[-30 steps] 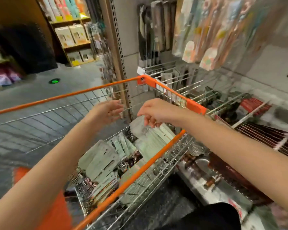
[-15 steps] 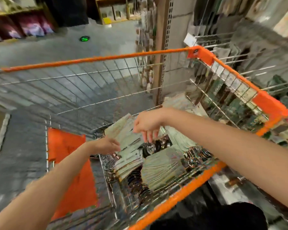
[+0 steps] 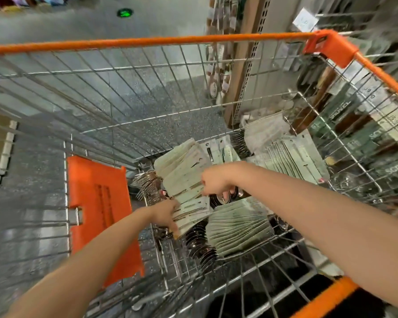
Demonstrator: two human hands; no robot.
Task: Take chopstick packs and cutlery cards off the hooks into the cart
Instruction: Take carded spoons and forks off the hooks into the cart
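Both hands sit lower in the cart than half a second ago, and the view now tilts further down into the basket. Left hand (image 3: 164,214) has come in from the side to the fanned stack of cutlery cards (image 3: 184,180); its fingers curl at the stack's near lower edge, touching it. Right hand (image 3: 215,183) is on the stack's right edge, fingers pointing down and bent; cannot tell whether it pinches a card or only presses on it.

Card stacks in the cart (image 3: 147,40), counted: four. One between the hands, tilted and fanned; a second fanned stack (image 3: 236,228) just beside it on the near right; a third (image 3: 294,157) further back on the right; a fourth (image 3: 265,130) against the far right corner, blurred. Metal cutlery ends (image 3: 147,184) stick out at the left of the held stack, and dark round spoon bowls (image 3: 200,244) lie below it. No chopstick packs can be made out in the basket.

Stacks crowd the right and middle of the basket floor; the left part shows bare wire. Orange flap (image 3: 101,214), one, lies flat at the left. Orange rim runs along the far side and down the right, with one corner piece (image 3: 329,45). Shelf goods (image 3: 365,125) press close outside the right wire wall. Grey floor (image 3: 44,26) beyond the far wall, one green spot (image 3: 124,13) on it.
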